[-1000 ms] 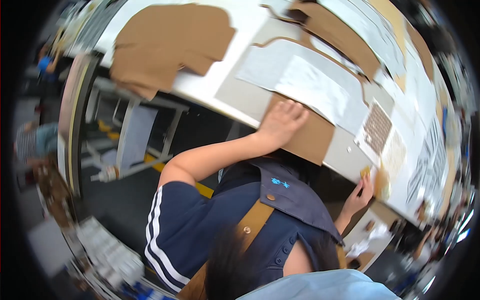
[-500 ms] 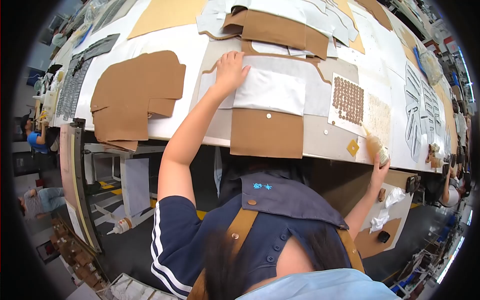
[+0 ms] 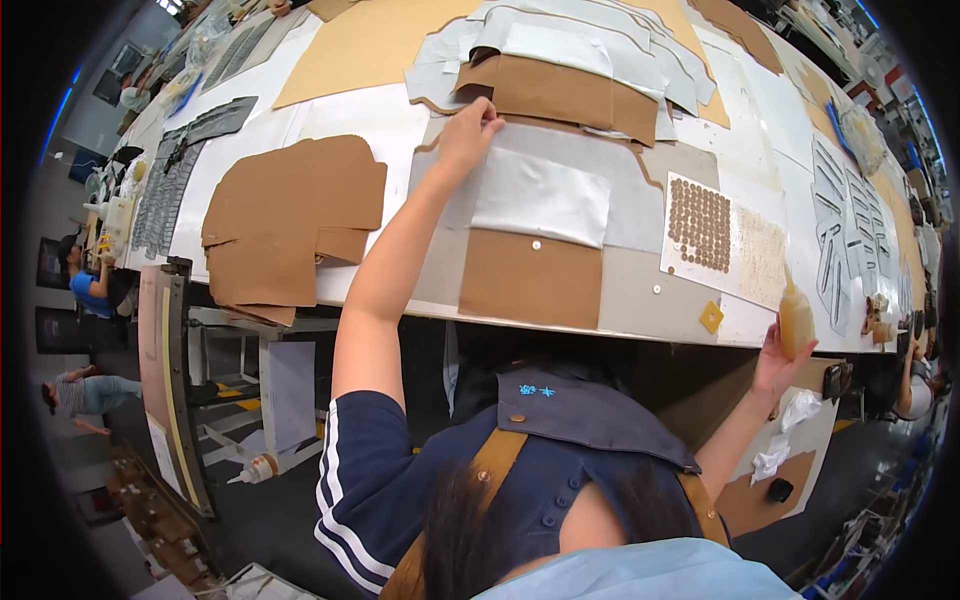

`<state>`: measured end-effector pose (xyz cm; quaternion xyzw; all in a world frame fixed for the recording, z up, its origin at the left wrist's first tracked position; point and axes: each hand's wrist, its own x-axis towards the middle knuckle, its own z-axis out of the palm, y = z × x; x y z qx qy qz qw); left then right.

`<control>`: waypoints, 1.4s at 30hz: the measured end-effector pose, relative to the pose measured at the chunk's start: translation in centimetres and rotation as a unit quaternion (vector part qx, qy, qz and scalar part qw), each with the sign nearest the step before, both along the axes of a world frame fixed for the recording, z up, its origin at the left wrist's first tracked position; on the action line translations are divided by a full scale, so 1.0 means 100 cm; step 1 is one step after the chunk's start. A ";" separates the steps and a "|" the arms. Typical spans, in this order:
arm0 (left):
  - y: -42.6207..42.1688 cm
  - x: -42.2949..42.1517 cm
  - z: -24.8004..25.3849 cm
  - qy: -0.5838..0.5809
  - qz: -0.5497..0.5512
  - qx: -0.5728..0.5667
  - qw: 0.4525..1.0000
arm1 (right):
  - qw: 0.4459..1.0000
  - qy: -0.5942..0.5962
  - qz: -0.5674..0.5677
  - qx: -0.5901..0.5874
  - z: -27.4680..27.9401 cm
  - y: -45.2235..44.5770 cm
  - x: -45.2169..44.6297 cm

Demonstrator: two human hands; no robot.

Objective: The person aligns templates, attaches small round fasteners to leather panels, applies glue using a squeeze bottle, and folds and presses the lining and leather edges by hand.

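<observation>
My left hand [image 3: 470, 137] is at the upper left edge of a pale lining panel [image 3: 625, 195], its fingers pinched together. What lies between the fingertips is hidden. Below, a brown panel [image 3: 531, 280] with a white silvery flap [image 3: 540, 195] and a small white round button [image 3: 536, 245] lies flat near the table's front edge. My right hand [image 3: 775, 362] is wrapped round a squeeze bottle [image 3: 796, 320] of yellowish liquid, nozzle upward, over the front right edge. Left of the bottle are a yellow square piece [image 3: 711, 317] and a card of brown round discs [image 3: 700, 225].
A stack of layered brown and pale panels [image 3: 560, 85] lies beyond my left hand. More brown panels [image 3: 290, 220] are stacked at the left, with dark strips [image 3: 160, 205] further off. Grey strips [image 3: 830, 235] lie at the right. Another person in blue [image 3: 90, 285] is at the far left.
My left hand has gone from lying spread on the panel's edge to a pinch there. My right hand has moved right with the bottle, now held more upright. The view has shifted slightly.
</observation>
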<state>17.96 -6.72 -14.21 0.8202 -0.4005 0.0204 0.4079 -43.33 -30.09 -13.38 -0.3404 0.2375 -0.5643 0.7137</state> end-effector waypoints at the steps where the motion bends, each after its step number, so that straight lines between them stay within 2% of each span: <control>1: -0.001 -0.002 0.004 0.020 0.010 0.021 1.000 | 1.000 -0.007 0.015 -0.007 0.001 -0.003 0.007; 4: -0.003 0.011 -0.024 -0.128 0.034 -0.013 0.991 | 0.998 0.019 0.049 -0.028 0.008 0.004 0.050; 5: -0.003 0.007 -0.029 -0.204 0.075 -0.039 0.975 | 0.993 0.078 0.047 -0.072 0.016 0.011 0.069; 8: 0.015 -0.006 -0.028 -0.218 0.088 -0.009 0.972 | 0.950 0.233 0.047 -0.203 0.046 0.039 0.122; 10: 0.035 -0.013 -0.030 -0.155 0.084 0.090 0.980 | 0.903 0.305 0.056 -0.296 0.059 0.052 0.152; 12: 0.053 -0.022 -0.029 -0.096 0.063 0.149 0.982 | 0.937 0.223 0.137 -0.230 0.062 0.059 0.181; 14: 0.066 -0.029 -0.028 -0.040 0.029 0.166 0.985 | 0.910 0.287 0.151 -0.260 0.071 0.077 0.214; 16: 0.070 -0.030 -0.028 -0.010 -0.014 0.144 0.989 | 0.883 0.289 0.191 -0.316 0.075 0.093 0.247; 18: 0.070 -0.029 -0.025 0.022 -0.051 0.141 0.988 | 0.887 0.270 0.236 -0.291 0.067 0.102 0.274; 22: 0.069 -0.024 -0.044 -0.039 -0.051 0.071 0.995 | 0.885 0.254 0.293 -0.257 0.050 0.122 0.319; 23: 0.069 -0.029 -0.044 -0.073 -0.039 0.017 0.996 | 0.887 0.245 0.306 -0.246 0.048 0.126 0.327; 30: 0.068 -0.033 -0.034 0.133 -0.116 -0.127 0.976 | 0.864 0.274 0.332 -0.261 0.031 0.135 0.357; 33: 0.068 -0.029 -0.036 0.077 -0.118 -0.071 0.987 | 0.860 0.281 0.338 -0.257 0.030 0.138 0.360; 36: 0.065 -0.029 -0.042 0.063 -0.109 -0.082 0.989 | 0.853 0.286 0.335 -0.280 0.029 0.139 0.363; 39: 0.067 -0.032 -0.041 -0.003 -0.094 -0.072 0.993 | 0.848 0.284 0.334 -0.297 0.034 0.145 0.364; 42: 0.066 -0.030 -0.043 -0.002 -0.101 -0.089 0.991 | 0.828 0.306 0.338 -0.327 0.036 0.145 0.362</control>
